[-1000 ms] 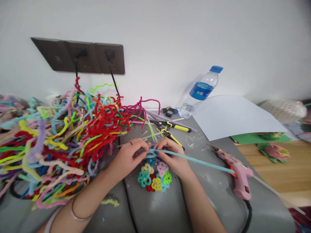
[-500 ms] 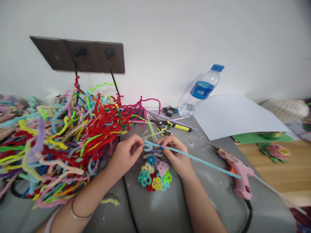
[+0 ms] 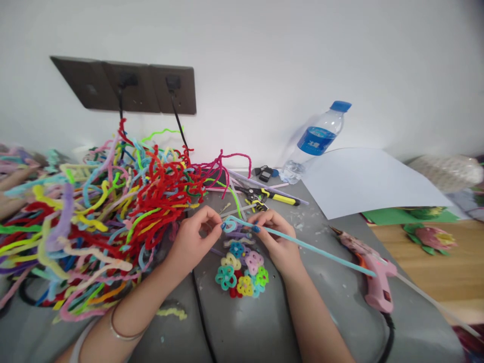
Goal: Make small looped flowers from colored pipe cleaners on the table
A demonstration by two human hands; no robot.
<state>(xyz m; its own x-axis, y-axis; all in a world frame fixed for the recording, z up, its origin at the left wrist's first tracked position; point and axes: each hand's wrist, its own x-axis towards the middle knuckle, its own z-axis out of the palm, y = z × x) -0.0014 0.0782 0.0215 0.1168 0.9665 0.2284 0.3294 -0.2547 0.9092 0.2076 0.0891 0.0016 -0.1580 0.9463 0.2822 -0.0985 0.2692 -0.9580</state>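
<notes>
A long light-blue pipe cleaner [image 3: 310,248] runs from my hands out to the lower right, its left end curled into a small loop [image 3: 230,225]. My left hand [image 3: 194,241] pinches that loop between thumb and fingers. My right hand [image 3: 278,239] is closed on the stem just right of the loop. Just below the hands, several small pipe-cleaner flowers [image 3: 242,272] in teal, yellow, pink and green lie on the grey table [image 3: 242,327].
A big tangle of coloured pipe cleaners [image 3: 98,222] fills the left. Yellow-handled pliers [image 3: 270,197] lie behind the hands. A pink glue gun [image 3: 372,277] rests at right, near white paper [image 3: 363,181] and a water bottle [image 3: 313,141]. Dark wall sockets [image 3: 128,85] hold plugged cables.
Both hands have lifted slightly and moved back from the flowers. The blue end has been curled into a clearer loop and its long tail has swung a little upward.
</notes>
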